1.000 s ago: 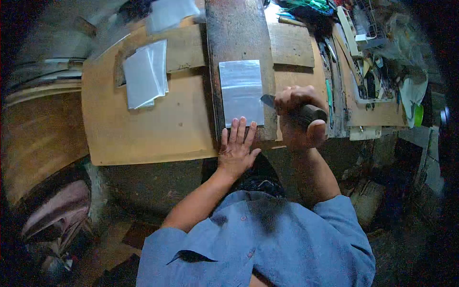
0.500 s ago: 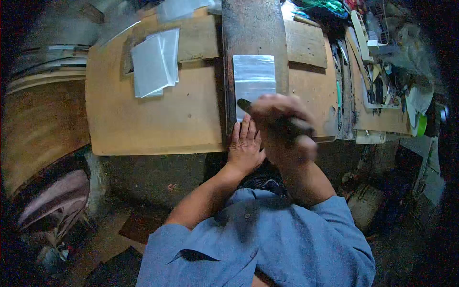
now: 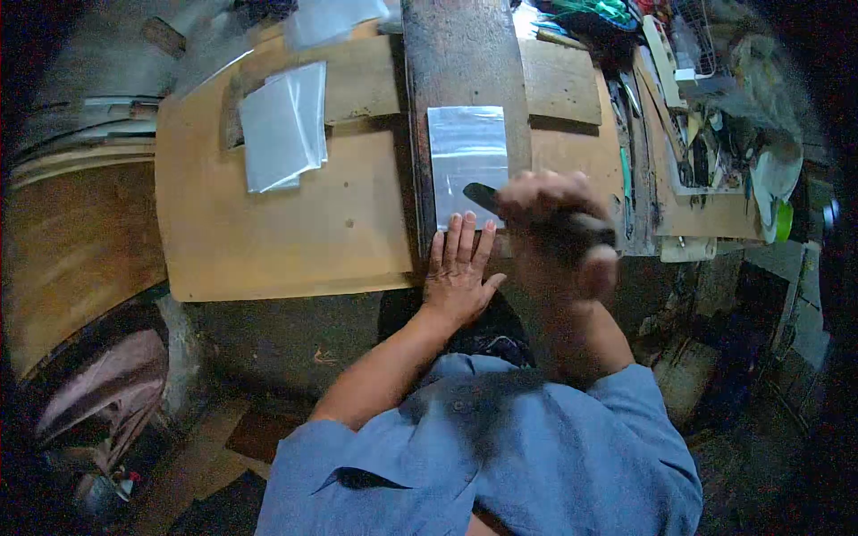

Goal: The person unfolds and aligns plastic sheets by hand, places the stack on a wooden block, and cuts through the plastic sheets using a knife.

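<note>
A clear plastic sheet or bag [image 3: 467, 143] lies flat on the dark wooden board [image 3: 465, 62]. My left hand [image 3: 457, 277] is laid flat at its near end, fingers stretched out with the tips on the plastic. Above the sheet's near right corner, my right hand [image 3: 559, 219] is closed around a dark hand tool [image 3: 481, 195]. The tool's flat, rounded end points left over the plastic. Motion blur smears this hand, and I cannot tell whether the tool touches the sheet.
To the left, several clear plastic sheets [image 3: 279, 134] are stacked unevenly on the tan tabletop [image 3: 286, 241]. Another wooden piece [image 3: 563, 85] lies right of the board. Farther right sit a cluttered tray of tools [image 3: 710, 170] and a green tape roll [image 3: 783, 221].
My right hand and the dark tool have shifted to the right over the sheet. My left hand stays at the near end, its fingers spread a little wider. The whole view has shifted slightly.
</note>
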A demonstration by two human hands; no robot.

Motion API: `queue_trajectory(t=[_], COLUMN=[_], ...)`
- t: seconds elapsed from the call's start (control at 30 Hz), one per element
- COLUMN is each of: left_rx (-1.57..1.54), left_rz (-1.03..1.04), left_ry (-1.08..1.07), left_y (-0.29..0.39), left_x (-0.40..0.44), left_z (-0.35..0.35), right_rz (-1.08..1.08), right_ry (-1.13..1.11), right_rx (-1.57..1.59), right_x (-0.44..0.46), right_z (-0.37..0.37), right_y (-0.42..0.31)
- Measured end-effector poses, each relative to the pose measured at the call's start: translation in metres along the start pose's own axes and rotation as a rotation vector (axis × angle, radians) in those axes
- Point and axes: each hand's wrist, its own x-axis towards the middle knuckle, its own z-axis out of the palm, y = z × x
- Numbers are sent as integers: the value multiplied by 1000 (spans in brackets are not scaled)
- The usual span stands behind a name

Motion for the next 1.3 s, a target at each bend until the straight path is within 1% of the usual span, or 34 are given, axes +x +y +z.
queue_trajectory(t=[0.03, 0.13, 0.2, 0.23, 0.3, 0.4, 0.47, 0.5, 0.53, 0.6, 0.63, 0.67, 0.73, 0.77, 0.8, 0.87, 0.93, 1.0, 1.03, 1.1, 1.13, 1.2, 1.27, 1.3], left_rx=[-1, 30, -12, -11, 9, 26, 28, 28, 30, 43, 43, 45, 54, 53, 55, 74, 89, 101, 102, 97, 97, 39, 57, 73], left_rz=[-4, 3, -27, -19, 4, -10, -5, -5, -3, 3, 3, 0, 2, 6, 4, -7, -3, 42, 35, 23, 18, 10, -7, -19], left_ry=[-4, 13, -33, -33, 34, 18, 31, 36, 41, 49, 44, 36, 49, 41, 39, 29, 24, 73, 70, 1, -1, -115, -113, -110], left_y=[0, 2, 3, 3, 1, 3, 3, 4, 4, 3, 3, 4, 4, 4, 3, 4, 4, -1, -2, -1, -1, -2, -1, 0], left_x=[-1, -1, 2, 0, 1, 1, 2, 1, 3, 1, -1, -3, 0, -1, 1, 1, 0, -1, -3, -5, -5, -3, -3, -3], left_z=[1, -1, -7, -5, -2, -3, -2, -2, -2, -1, -1, -1, -1, 0, -2, -2, 0, 7, 9, 12, 10, 6, 3, 3], right_rz=[-67, -109, -31, -38, -66, -95, -73, -54, -58, -111, -110, -109, -103, -126, -127, -153, -141, -81, -63, -70, -85, -92, 0, -1], right_ry=[-34, 17, -6, 4, 10, 43, -2, 7, 3, -74, -102, -93, 82, 75, 65, -25, 6, 32, -22, -49, -76, -84, -63, -65], right_rx=[11, -56, -3, 43, 35, 23, 5, 85, 85, 59, -10, -14, -47, 48, 51, 110, 61, 53, 53, 78, 97, 137, -113, -115], right_x=[-3, -4, 5, 8, 4, -6, 5, 4, 4, 0, 4, 2, 8, 5, 4, -1, -7, -10, -10, -11, -10, -9, -8, -7], right_z=[1, -9, -14, -14, -15, -18, -25, -29, -30, -27, -41, -43, -37, -37, -33, -22, -15, -4, 2, 12, 17, 17, 6, 5], right_y=[-3, 13, 7, 4, 2, -1, -4, -6, -11, -22, -8, -8, -10, -12, -16, -26, -14, -5, -8, -11, -11, -2, 20, 20])
